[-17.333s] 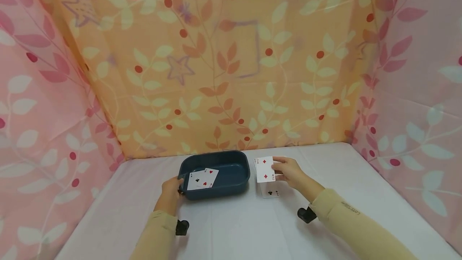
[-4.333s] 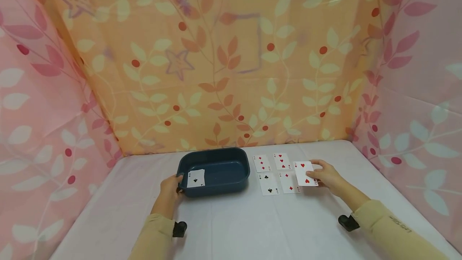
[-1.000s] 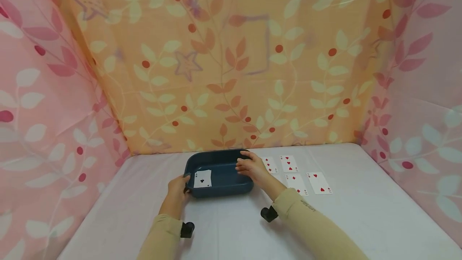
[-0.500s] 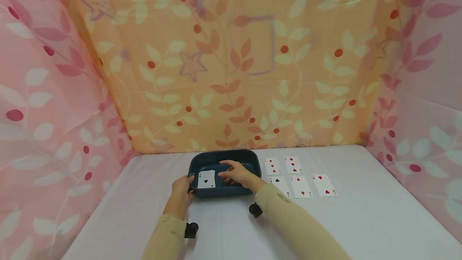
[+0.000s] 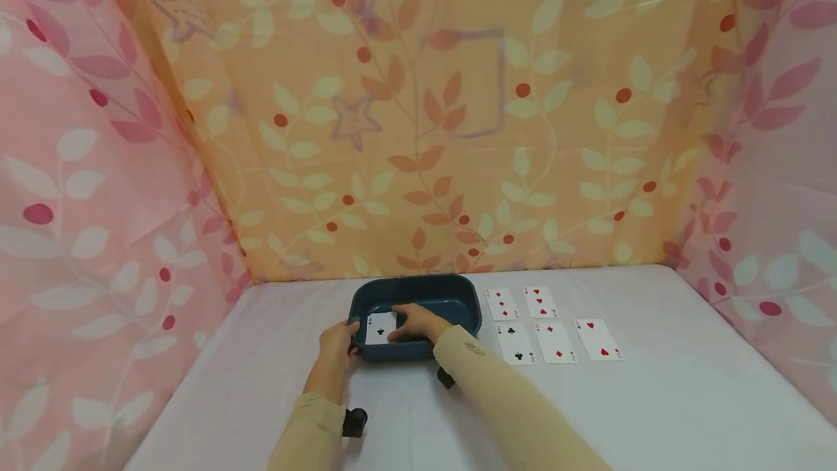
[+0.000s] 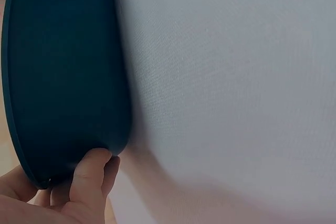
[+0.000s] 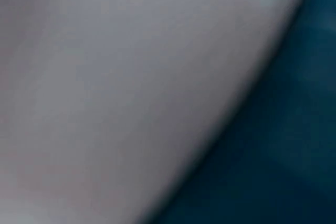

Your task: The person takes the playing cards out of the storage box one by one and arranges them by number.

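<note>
A dark blue basin (image 5: 458,307) stands at the middle back of the table. My left hand (image 5: 336,341) grips its left end, with fingers curled at the wall in the left wrist view. Inside, at the left, lies a white playing card (image 5: 379,322) with a black club in its middle. My right hand (image 5: 418,322) reaches over the front wall, thumb and forefinger spread at that card's right edge. To the right, the two of clubs (image 5: 515,344), two of diamonds (image 5: 556,344) and two of hearts (image 5: 598,340) lie face up in a row.
Behind that row lie the three of diamonds (image 5: 502,304) and the three of hearts (image 5: 539,302). White cloth covers the table (image 5: 405,420). A patterned orange curtain (image 5: 418,166) hangs at the back, with pink curtains at both sides.
Cards have gone from the basin to the table in two rows. The right hand laid down the two of hearts, then moved left into the basin. The left hand stays on the basin.
</note>
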Demonstrator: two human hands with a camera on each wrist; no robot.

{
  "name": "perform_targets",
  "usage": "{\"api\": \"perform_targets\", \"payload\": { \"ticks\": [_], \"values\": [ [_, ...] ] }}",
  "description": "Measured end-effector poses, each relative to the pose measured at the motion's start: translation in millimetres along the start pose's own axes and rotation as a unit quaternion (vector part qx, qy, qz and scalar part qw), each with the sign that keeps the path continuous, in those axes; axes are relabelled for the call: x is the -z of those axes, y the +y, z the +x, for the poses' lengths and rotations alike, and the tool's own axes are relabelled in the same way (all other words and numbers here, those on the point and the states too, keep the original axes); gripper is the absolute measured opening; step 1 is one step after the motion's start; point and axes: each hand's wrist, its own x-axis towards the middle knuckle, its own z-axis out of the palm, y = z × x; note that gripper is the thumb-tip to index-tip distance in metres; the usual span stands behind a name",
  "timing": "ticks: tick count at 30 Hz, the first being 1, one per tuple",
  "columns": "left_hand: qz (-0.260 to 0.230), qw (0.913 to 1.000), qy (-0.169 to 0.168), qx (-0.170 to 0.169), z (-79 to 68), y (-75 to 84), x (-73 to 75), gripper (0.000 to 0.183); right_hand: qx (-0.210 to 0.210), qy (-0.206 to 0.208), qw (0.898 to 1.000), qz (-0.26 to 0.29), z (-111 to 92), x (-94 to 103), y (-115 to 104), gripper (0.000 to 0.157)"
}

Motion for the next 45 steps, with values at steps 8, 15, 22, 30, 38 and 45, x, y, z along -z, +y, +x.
{"api": "perform_targets", "payload": {
  "ticks": [8,15,22,30,38,45],
  "values": [
    [0.0,1.0,-0.004,0.004,2.1,-2.2,-1.0,0.045,-0.058,0.017,0.991,-0.118,6.8,-7.8,-12.9,0.073],
    [0.02,0.9998,-0.001,-0.004,6.9,-4.2,2.7,0.045,-0.065,0.013,0.987,-0.149,15.7,-8.0,-14.8,0.078],
    [0.029,0.9995,-0.008,-0.009,4.6,-3.4,1.8,0.046,-0.048,0.011,0.986,-0.159,21.4,-8.7,-13.2,0.078],
    [0.031,0.9995,0.0,0.003,6.9,-2.0,0.6,0.046,-0.059,0.047,0.996,-0.037,23.5,-10.7,-11.1,0.072],
    [0.028,0.9996,0.009,0.005,4.3,-0.5,-0.3,0.043,-0.007,0.077,0.99,0.12,29.6,-8.0,-5.2,0.047],
    [-0.014,0.9998,-0.011,0.008,4.0,-1.3,1.1,0.048,-0.005,0.104,0.972,0.21,26.2,-5.7,-0.3,0.048]
  ]
}}
